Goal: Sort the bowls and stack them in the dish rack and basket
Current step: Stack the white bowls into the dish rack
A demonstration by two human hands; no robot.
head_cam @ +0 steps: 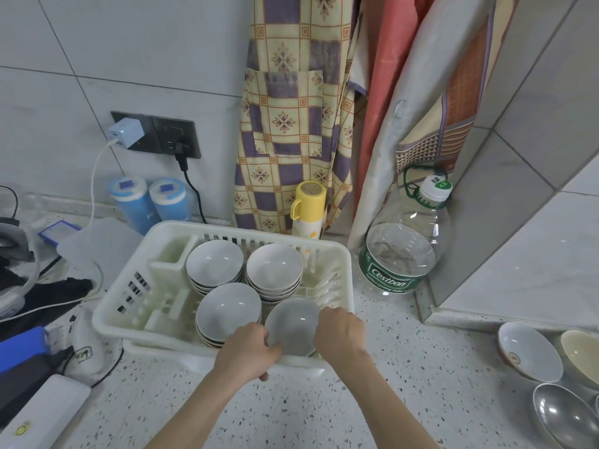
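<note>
You are holding a grey-white ceramic bowl (293, 327) with both hands at the near right corner of the white plastic dish rack (120, 306). Your left hand (248, 351) is curling its fingers over the bowl's rim at 8 o'clock, and your right hand (338, 332) is gripping the rim at 3 o'clock. Three stacks of matching bowls are sitting in the rack: one (214, 262) at the bowl's 11 o'clock, one (274, 268) at 12 o'clock, and one (228, 311) just beside it at 9 o'clock. On the speckled worktop (421, 367), well apart at 4 o'clock, a red-patterned bowl (528, 351), a cream bowl (583, 354) and a shiny metal bowl (562, 416) are lying.
</note>
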